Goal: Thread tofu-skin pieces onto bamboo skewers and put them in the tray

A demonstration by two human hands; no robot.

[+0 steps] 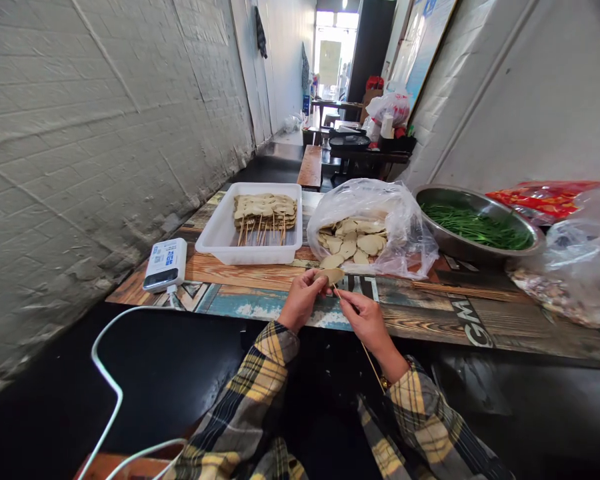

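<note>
My left hand pinches a thin, pale beige slice by its left side, over the table's near edge. From the right, my right hand grips a long wooden skewer, its upper end at the slice; whether it has pierced the slice I cannot tell. Just beyond my hands, an opened clear plastic bag holds many similar loose slices. Left of it, a white plastic tub contains stacked slices on skewers, with the sticks pointing toward me.
A steel bowl of green stalks stands at the right, near bare skewers and plastic bags. At the left lies a white device with a cable. Benches and tables stand farther back.
</note>
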